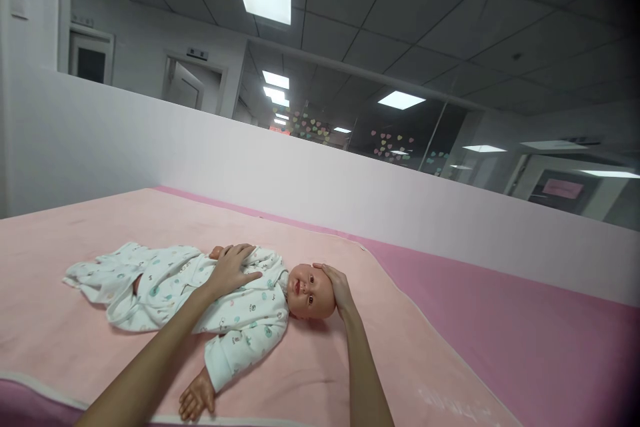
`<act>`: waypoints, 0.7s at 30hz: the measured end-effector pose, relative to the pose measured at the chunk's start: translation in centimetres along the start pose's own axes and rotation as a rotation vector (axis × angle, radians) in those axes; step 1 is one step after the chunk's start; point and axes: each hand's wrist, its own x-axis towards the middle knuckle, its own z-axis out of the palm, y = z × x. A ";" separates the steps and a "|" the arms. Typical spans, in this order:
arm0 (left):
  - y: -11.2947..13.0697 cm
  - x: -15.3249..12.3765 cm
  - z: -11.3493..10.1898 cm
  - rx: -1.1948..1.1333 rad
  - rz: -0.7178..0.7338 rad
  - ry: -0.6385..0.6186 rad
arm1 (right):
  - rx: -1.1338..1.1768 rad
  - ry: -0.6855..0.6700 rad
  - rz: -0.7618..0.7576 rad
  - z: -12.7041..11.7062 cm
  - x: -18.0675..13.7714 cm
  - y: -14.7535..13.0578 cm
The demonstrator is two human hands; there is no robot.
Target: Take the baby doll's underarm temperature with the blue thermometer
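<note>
A baby doll (313, 290) lies on its back on a pink mat, its head toward the right and its legs toward the left. It wears a white outfit (175, 273) with small green and brown prints. My left hand (233, 272) rests flat on the doll's chest, thumb apart from the fingers. Against the crown of the doll's head lies my right hand (339, 287), its palm cupped along the curve with the fingers stretched out. One doll hand (197, 397) sticks out of its sleeve near the mat's front edge.
The pink mat (400, 360) with pale piping covers a darker pink surface (500, 307). A low white wall (300, 173) runs behind it, with glass above that carries heart-shaped stickers (393, 145). A door (185, 85) stands at the back left.
</note>
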 end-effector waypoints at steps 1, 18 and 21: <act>0.0 0.0 0.0 0.000 0.001 0.000 | 0.001 0.008 0.003 0.0 0.1 0.1; 0.3 0.0 -0.5 -0.133 -0.053 -0.064 | -0.024 0.090 -0.056 -0.2 0.6 1.0; 0.1 -0.2 -1.2 -0.155 0.023 -0.219 | -0.050 0.172 -0.080 0.1 0.5 0.8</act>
